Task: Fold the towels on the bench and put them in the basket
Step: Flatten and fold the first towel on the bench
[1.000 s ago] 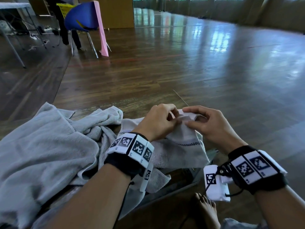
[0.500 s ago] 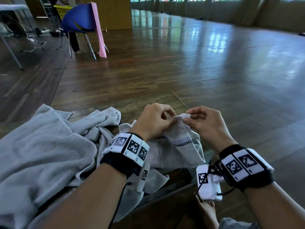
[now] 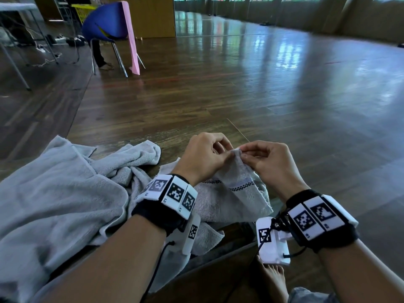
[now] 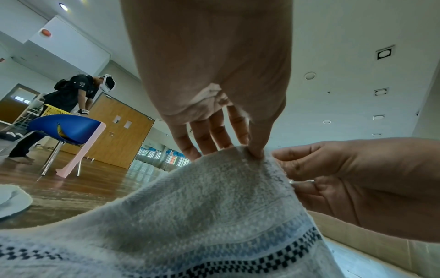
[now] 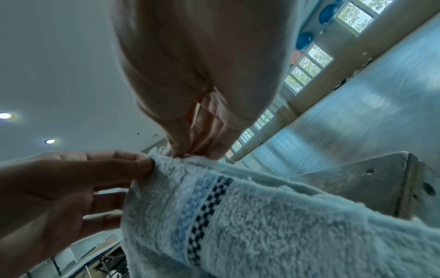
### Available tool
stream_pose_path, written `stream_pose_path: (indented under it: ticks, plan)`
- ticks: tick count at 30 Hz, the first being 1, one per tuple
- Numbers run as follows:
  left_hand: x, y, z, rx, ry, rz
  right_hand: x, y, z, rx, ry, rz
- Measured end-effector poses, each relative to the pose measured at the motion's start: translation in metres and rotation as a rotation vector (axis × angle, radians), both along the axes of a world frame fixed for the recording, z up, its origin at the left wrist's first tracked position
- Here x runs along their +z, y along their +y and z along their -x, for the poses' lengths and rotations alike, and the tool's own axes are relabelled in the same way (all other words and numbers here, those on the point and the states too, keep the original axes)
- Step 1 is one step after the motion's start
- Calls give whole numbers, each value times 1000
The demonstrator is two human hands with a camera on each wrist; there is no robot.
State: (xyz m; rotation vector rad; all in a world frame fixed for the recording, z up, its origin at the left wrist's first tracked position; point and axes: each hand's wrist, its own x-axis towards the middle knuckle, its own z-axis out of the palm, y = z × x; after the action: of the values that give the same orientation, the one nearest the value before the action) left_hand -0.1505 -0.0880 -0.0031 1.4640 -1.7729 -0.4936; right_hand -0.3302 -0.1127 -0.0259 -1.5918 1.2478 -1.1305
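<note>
A small grey towel (image 3: 227, 193) with a blue and black checkered band hangs in front of me, lifted by one corner. My left hand (image 3: 204, 157) and my right hand (image 3: 265, 160) both pinch that corner, fingertips almost touching. The left wrist view shows my left hand (image 4: 252, 152) with its thumb pressed on the towel (image 4: 202, 216) edge, and my right hand (image 4: 345, 178) beside it. Seen from the right wrist, my right hand (image 5: 190, 150) nips the towel (image 5: 238, 225) top next to my left hand (image 5: 95, 178). A large grey towel (image 3: 54, 204) lies crumpled on the bench to my left. No basket is in view.
The wooden bench edge (image 3: 218, 263) runs below the towels, with my bare foot (image 3: 274, 278) beneath it. Dark wooden floor (image 3: 240, 88) stretches ahead. A blue chair (image 3: 107, 25) with a pink board stands far left, another person (image 4: 69, 94) behind it.
Both hands have drawn closer together and risen slightly, gathering the towel's corner into a tighter pinch; the towel now hangs more steeply below them.
</note>
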Motion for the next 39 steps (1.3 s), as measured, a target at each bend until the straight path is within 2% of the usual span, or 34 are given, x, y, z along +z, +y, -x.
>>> stream_pose_path:
  ticks: [16, 25, 39]
  plan:
    - [-5, -1, 0, 121, 59, -8, -3, -2, -10, 38, -112, -84]
    - [-9, -2, -1, 114, 14, -47, -5, 2, -13, 64, -90, -7]
    - [-9, 0, -6, 54, 45, -42, -2, 2, -12, 84, -91, 21]
